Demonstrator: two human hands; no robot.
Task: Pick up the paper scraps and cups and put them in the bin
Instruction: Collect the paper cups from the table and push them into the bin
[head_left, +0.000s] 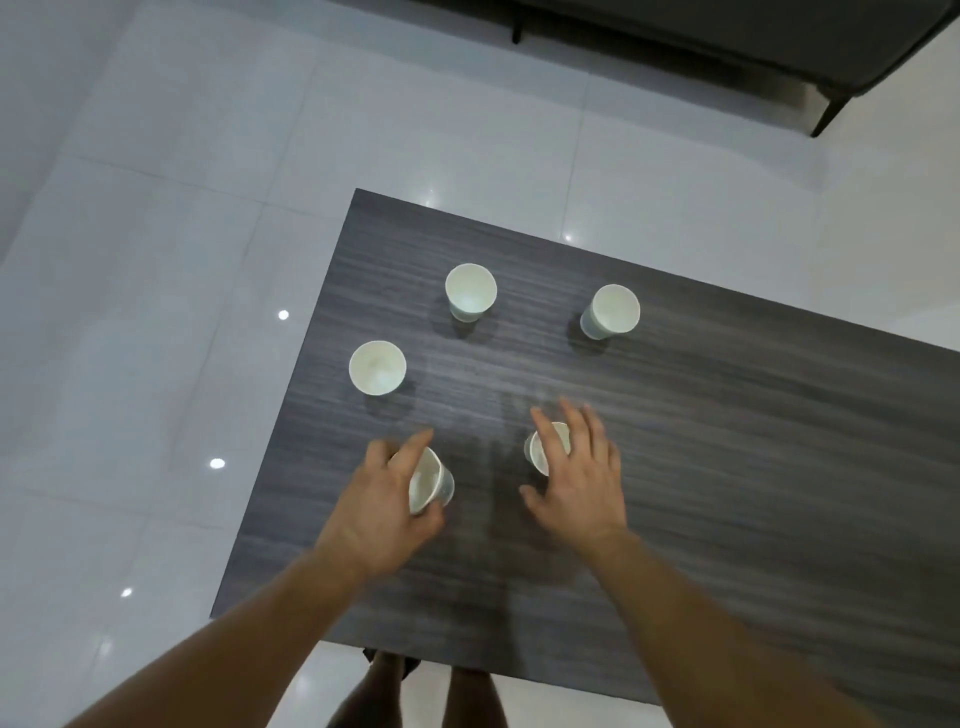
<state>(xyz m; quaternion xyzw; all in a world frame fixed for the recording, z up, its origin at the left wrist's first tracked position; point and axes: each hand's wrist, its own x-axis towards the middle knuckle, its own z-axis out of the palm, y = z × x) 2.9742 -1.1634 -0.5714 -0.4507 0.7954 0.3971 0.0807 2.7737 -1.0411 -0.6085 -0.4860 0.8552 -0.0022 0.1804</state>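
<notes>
Several white paper cups stand on a dark wood-grain table (727, 441). My left hand (382, 504) is wrapped around one tilted cup (428, 483) near the table's left side. My right hand (582, 467) hovers with spread fingers over another cup (540, 452), which it partly hides; I cannot tell whether it touches the cup. Three more cups stand upright farther off: one at the left edge (377, 368), one at the back left (470, 291), one at the back right (612, 310). No paper scraps or bin are in view.
White glossy floor tiles (156, 260) surround the table on the left and back. A dark grey sofa (753, 41) on thin legs stands at the top right. My legs show below the table's near edge.
</notes>
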